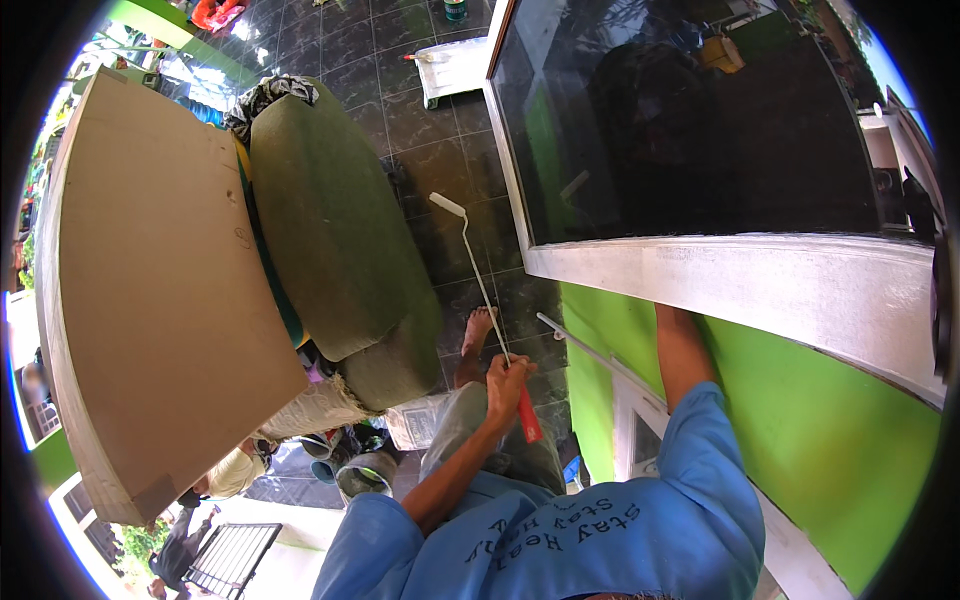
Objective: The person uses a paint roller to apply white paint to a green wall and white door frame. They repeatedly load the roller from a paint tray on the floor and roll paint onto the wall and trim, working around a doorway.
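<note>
My left hand is closed round a small paint roller near the junction of its long wire and red handle. The roller's white sleeve points away from me, over the dark tiles. My right forearm reaches up beside the green wall and passes behind the white window frame. That frame hides my right hand, so its fingers do not show. Dark glass fills the frame and mirrors part of the surroundings.
A tall brown board and an olive-green cushioned seat stand at the left. A white tray lies farther off on the floor. Buckets sit at the lower left, near a black metal rack. Another person is beyond.
</note>
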`<state>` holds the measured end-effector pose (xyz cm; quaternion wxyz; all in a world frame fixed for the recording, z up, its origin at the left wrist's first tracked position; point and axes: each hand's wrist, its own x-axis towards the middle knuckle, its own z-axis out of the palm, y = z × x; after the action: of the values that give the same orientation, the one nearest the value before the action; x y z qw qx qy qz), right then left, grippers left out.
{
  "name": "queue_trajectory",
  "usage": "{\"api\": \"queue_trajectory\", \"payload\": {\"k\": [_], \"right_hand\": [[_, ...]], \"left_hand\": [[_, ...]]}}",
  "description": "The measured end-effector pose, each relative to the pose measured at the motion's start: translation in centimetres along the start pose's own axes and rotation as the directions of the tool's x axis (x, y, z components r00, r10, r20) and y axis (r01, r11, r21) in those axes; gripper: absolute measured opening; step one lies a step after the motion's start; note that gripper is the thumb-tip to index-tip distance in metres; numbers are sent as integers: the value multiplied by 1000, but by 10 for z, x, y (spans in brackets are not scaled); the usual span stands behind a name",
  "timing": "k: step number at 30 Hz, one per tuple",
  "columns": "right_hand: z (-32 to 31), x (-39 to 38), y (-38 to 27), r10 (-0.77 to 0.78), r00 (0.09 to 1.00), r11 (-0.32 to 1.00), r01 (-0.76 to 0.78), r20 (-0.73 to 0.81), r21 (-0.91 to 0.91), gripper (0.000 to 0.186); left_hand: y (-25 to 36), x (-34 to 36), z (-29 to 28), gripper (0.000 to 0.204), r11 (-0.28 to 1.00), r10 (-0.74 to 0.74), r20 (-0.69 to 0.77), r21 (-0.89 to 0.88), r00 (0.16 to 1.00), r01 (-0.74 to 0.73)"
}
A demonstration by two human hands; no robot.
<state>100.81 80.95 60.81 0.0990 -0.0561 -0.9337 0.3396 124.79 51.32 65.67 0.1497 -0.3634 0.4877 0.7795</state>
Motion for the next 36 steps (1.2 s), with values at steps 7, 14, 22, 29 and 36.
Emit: {"api": "queue_trajectory", "payload": {"k": [7, 14, 22, 29, 36], "right_hand": [[-1, -1, -1, 6, 1000, 1000, -6, 2, 19, 40], [-2, 1, -1, 22, 1000, 999, -22, 3, 31, 41], [-2, 1, -1, 31, 1000, 999, -31, 0, 41, 42], [-2, 2, -3, 36, 999, 998, -37, 5, 50, 43], [-5, 1, -4, 48, 999, 997, -48, -1, 59, 44]], "left_hand": [[-7, 3, 0, 20, 1000, -17, -15, -11, 1000, 17], [-5, 1, -3, 22, 999, -14, -12, 46, 1000, 14], [1, -1, -1, 23, 999, 18, 2, 42, 1000, -18], [8, -4, -1, 23, 998, 29, 20, 59, 999, -30], [6, -3, -3, 23, 999, 28, 47, 37, 999, -30]]}}
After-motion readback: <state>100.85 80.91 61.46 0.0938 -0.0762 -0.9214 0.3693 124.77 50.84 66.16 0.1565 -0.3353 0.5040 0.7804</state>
